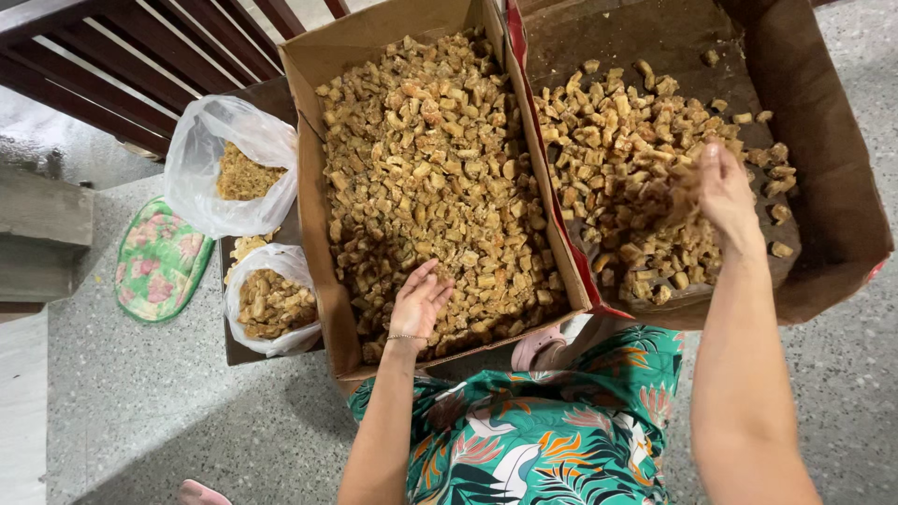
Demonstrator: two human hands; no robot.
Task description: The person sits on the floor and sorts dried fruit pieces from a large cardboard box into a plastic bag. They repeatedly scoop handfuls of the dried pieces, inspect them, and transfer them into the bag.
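Floral-print garment [552,440] nearest, across the lap. Far left on grey floor [168,411]: patterned mat [159,262], two clear bags [234,164] of golden-brown pieces. Left hand [421,304], fingers loosely spread, palm down on pieces filling left cardboard box [313,243]. Right hand [725,192], pinching a few chopped pieces [617,159], raised over scattered heap in right cardboard box [832,187].

Two cardboard boxes are sitting side by side on the floor [140,411]. The left box [313,215] is lying beside two plastic bags [201,168], with a cushion [159,262] further left. The right box [832,187] is touching it, chunks [617,168] lying inside both.
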